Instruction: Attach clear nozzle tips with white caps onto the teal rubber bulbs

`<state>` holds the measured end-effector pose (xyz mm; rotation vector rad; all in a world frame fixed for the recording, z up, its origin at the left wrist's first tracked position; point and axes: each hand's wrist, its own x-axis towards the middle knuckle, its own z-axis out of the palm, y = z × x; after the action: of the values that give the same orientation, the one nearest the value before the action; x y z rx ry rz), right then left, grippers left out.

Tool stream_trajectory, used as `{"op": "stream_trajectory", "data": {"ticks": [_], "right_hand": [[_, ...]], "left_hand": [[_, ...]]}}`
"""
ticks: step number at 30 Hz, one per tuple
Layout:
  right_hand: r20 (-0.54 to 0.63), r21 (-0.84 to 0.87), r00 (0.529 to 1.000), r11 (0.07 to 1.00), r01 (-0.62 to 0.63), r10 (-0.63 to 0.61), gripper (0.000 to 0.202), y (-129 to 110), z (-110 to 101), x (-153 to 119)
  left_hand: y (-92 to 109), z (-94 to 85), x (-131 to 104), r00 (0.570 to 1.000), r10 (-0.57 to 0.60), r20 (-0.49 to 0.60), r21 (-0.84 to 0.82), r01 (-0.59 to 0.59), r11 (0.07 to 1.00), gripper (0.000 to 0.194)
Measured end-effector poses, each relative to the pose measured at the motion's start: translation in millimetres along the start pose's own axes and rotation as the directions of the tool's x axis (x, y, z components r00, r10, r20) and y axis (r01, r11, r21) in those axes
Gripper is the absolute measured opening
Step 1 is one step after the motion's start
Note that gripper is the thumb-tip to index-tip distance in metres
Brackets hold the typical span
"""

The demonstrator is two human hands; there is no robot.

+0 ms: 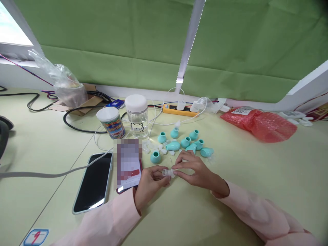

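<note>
Between my two hands is a small clear plastic tube piece [167,173]. My left hand [151,182] is closed on its left end. The fingertips of my right hand [193,169] pinch its right end. Just beyond my hands lie several turquoise bulb-shaped parts [173,146], some upright with dark round openings, others on their sides. One upright turquoise part [174,132] has a clear piece on top. Small translucent white pieces [162,149] are scattered among them.
A lit phone [129,171] and a dark-screened phone [93,182] lie at left. Behind them stand a printed canister [111,123] and a clear bottle [137,118]. A yellow power strip [174,110], cables and a red bubble-wrap bag [258,123] are farther back.
</note>
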<state>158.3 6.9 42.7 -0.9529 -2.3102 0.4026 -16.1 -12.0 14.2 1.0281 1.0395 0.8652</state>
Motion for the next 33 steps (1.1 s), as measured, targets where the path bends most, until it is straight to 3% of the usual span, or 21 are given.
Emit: {"op": "stream_trajectory", "data": {"ticks": [4, 15, 18, 23, 33], "right_hand": [[-0.014, 0.004, 1.000, 1.000, 0.020, -0.020, 0.010, -0.8, 7.5, -1.4], [-0.195, 0.108, 0.978, 0.989, 0.099, -0.077, 0.015, -5.7, 17.4, -5.4], [-0.181, 0.080, 0.979, 0.991, 0.112, -0.096, 0.018, -4.5, 17.0, -6.6], [-0.114, -0.026, 0.980, 0.986, 0.163, -0.165, 0.027, -4.2, 14.2, -9.0], [-0.192, 0.111, 0.975, 0.985, 0.134, -0.111, 0.054, -16.2, 29.2, -14.4]], "left_hand": [[2.5, -0.5, -0.2, 1.000, -0.013, 0.018, -0.053, 0.014, 0.999, 0.023], [7.5, -1.1, -3.2, 0.999, 0.016, 0.052, -0.083, -0.012, 0.996, 0.020], [5.5, -1.4, -3.8, 0.999, 0.026, 0.046, -0.078, -0.022, 0.997, 0.019], [2.8, -2.1, -4.4, 0.997, 0.077, 0.007, -0.037, -0.076, 0.996, 0.018], [8.1, -1.6, -9.5, 0.976, 0.191, -0.104, 0.079, -0.184, 0.980, 0.020]]}}
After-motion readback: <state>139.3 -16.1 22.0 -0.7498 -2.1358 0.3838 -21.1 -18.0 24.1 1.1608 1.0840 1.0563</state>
